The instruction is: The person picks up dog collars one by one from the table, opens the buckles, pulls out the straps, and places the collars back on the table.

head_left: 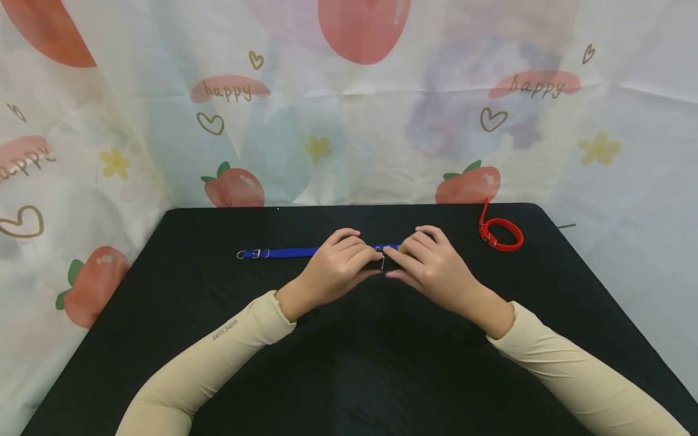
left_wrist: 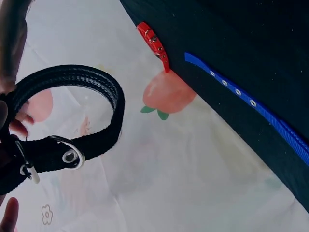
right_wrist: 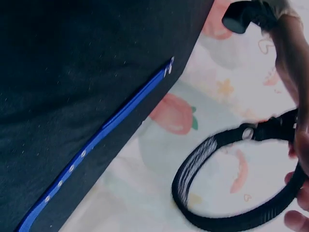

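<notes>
Head view is showing two sleeves [head_left: 212, 357] slanting inward from the table's [head_left: 349, 387] near edge, wrists bending so the hands are facing each other. The left hand [head_left: 339, 266] and right hand [head_left: 433, 266] are both pinching a black collar [left_wrist: 101, 146], holding its loop above the table, nearer the far edge. If either grip were loosening, the band would likely be springing wider, its end possibly working out of the buckle [left_wrist: 34, 174]; crowding fingers are perhaps hiding the holes, inviting misalignment. Just behind, a blue collar [head_left: 291, 252] is lying along the far edge; a careless knuckle could be nudging it askew. A red collar [head_left: 506, 247] is resting near the far right corner, seemingly safe.
</notes>
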The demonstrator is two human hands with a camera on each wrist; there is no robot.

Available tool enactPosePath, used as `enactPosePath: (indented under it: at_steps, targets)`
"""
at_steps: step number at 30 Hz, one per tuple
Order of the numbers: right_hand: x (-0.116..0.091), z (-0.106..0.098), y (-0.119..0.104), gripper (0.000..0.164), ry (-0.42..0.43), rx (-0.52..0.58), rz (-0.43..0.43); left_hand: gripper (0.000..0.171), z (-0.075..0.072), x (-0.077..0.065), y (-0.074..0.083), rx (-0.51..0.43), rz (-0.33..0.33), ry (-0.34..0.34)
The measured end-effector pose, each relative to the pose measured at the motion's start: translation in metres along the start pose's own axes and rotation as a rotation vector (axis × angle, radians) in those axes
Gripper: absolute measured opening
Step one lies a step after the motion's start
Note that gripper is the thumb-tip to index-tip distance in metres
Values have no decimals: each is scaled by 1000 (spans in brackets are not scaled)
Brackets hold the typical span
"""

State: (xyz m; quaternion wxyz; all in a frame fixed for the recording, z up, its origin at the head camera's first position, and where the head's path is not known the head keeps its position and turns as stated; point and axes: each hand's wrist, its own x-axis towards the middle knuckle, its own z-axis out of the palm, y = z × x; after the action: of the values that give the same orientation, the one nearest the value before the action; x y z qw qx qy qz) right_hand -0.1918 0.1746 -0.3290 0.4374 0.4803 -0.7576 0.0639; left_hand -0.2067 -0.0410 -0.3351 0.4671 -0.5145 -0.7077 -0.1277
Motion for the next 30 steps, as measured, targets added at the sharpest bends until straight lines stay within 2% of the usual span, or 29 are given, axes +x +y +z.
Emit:
enactPosePath:
  at_steps: [3, 8, 17, 20, 22, 25, 28, 30]
  targets:
    - [-1, -1, 2, 47, 7, 6, 27, 23, -1, -1, 0, 11, -9, 10]
    - [-1, -2, 4, 45, 7, 25, 26, 24, -4, 1, 1, -13, -19, 15]
    - [-10, -3, 16, 43, -19, -15, 54, 21, -14, 4, 0, 0, -72, -59]
    - [-16, -3, 22, 43, -16, -33, 48, 13, -18, 3, -1, -22, -50, -33]
    - [-19, -2, 26, 44, -9, -30, 41, 16, -20, 3, 0, -31, -17, -24]
    - [-20, 1, 28, 42, 41, -4, 15, 29, -20, 6, 3, -42, 15, -58]
    - [-18, 3, 27, 39, 106, 24, -18, 50, -15, 8, 2, -43, -3, -148]
    - [-16, 3, 26, 38, 142, 45, -33, 47, -11, 6, -2, -51, -36, -184]
